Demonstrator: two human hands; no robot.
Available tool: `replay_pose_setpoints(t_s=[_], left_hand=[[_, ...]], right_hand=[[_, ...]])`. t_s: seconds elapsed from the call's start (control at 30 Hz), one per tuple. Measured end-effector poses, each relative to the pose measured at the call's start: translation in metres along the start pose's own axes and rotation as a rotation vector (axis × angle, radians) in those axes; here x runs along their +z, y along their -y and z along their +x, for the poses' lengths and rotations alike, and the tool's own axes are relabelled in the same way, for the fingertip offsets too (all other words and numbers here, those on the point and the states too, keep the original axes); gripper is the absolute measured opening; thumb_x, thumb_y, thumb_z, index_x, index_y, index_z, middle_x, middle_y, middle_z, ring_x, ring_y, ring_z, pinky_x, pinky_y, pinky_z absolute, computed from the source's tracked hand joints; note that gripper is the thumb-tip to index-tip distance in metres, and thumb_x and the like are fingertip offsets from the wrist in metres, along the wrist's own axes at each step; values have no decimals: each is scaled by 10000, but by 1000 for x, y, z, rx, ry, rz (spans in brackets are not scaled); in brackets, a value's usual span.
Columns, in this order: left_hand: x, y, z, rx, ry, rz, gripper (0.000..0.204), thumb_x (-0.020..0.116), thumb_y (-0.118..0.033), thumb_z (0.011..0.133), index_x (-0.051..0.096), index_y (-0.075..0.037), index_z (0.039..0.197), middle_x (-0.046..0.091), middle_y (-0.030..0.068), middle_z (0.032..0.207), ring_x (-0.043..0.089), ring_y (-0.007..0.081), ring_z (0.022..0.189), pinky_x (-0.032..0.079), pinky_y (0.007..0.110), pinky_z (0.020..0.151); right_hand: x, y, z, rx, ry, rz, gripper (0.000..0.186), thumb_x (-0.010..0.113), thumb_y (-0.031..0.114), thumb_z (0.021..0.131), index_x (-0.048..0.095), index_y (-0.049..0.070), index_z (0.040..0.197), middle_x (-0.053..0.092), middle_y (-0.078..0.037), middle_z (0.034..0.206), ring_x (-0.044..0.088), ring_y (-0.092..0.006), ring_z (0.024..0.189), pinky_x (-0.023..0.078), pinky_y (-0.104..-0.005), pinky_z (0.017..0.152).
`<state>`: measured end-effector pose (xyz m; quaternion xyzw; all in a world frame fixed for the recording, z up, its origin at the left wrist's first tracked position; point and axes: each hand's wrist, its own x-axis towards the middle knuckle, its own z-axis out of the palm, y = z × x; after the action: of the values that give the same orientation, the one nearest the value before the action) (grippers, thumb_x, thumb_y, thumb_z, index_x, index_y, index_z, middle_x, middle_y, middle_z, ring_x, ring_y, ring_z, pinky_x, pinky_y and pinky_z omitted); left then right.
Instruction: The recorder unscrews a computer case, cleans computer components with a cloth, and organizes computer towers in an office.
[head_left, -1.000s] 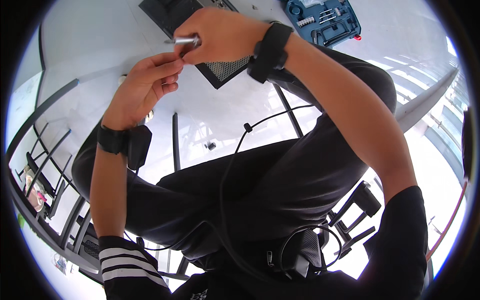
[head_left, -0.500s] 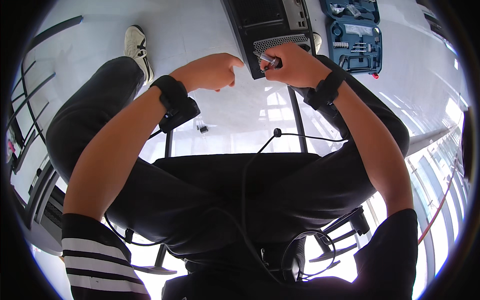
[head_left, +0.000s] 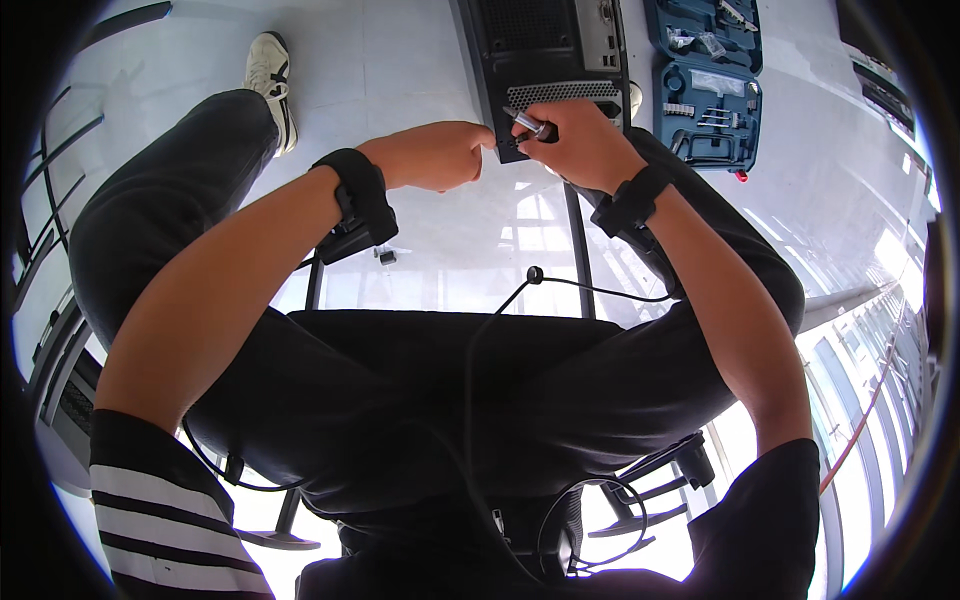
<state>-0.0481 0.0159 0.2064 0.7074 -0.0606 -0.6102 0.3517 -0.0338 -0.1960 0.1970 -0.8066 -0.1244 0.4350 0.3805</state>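
Observation:
A dark computer case [head_left: 515, 95] lies at the top middle, with a perforated metal strip and a panel of ports facing up. Over its near end, my right hand [head_left: 585, 145] is closed round a silver, dark-handled screwdriver [head_left: 528, 122]. The shaft points up and left, over the case; whether the tip touches anything I cannot tell. My left hand [head_left: 435, 157] is at the left of the case's near corner, fingers curled in and the knuckles toward me. Its foremost fingertip comes to the case edge. Whatever those fingers may hold is hidden.
On the floor at upper right lies an opened blue tool case [head_left: 708, 115] with bits and tools. A small dark object [head_left: 386, 258] rests on the floor below my left wrist. A black cable [head_left: 585, 287] runs across my lap. Chair or rack frames [head_left: 60, 190] stand at far left.
My left hand has moved slightly right to the computer case's edge, and its stretched finger has curled in. The right hand keeps the screwdriver near the same spot. The whole view has shifted a little.

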Motion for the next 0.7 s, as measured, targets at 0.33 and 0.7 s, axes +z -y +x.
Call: replay_pose_setpoints(t_s=[0.33,0.7], left_hand=[[2,11,6,109,-89,133,437,384,-14,881,562,-20,1280,657,97,991,613,233,902,484,345,767],[2,12,8,111,-135,193,428,451,-21,885,590,-42,1289,656,150,968,620,263,897,464,360,820]], right_hand=[[4,9,3,-27,-15,-36,186,713,131,834,634,-1,938,615,-106,737,553,-179,633,467,-296,648],[11,14,3,-157,-50,-147,171,672,114,821,648,-3,944,624,-173,689,625,-317,630,495,-372,638]])
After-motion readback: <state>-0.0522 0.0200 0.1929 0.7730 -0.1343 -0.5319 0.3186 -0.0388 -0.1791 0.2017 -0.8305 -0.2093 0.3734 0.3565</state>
